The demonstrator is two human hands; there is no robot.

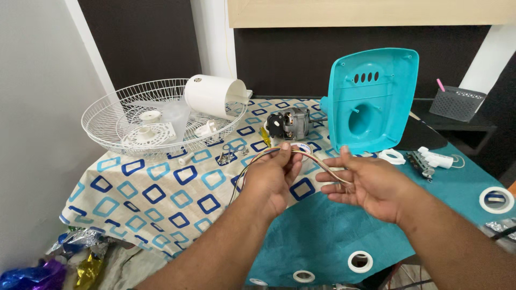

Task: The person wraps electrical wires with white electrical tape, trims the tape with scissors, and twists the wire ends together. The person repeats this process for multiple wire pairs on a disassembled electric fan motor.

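Pinching a bundle of thin coloured wires (301, 154) between thumb and fingers, the left hand (270, 180) is hovering just in front of the fan motor (290, 123), while the right hand (365, 185) is lying open, fingers spread, with the wires draping across them. The turquoise housing (371, 99) is standing upright just right of the motor, and the white wire grille (102, 121) is lying well to the motor's left on the patterned cloth (161, 198).

I count two hands, my left hand (269, 180) and right hand (365, 185), one bundle of wires (301, 156), one fan motor (290, 123), one turquoise housing (376, 99), one wire fan guard (107, 121), one white cylinder cover (212, 95) and one grey mesh basket (457, 103).
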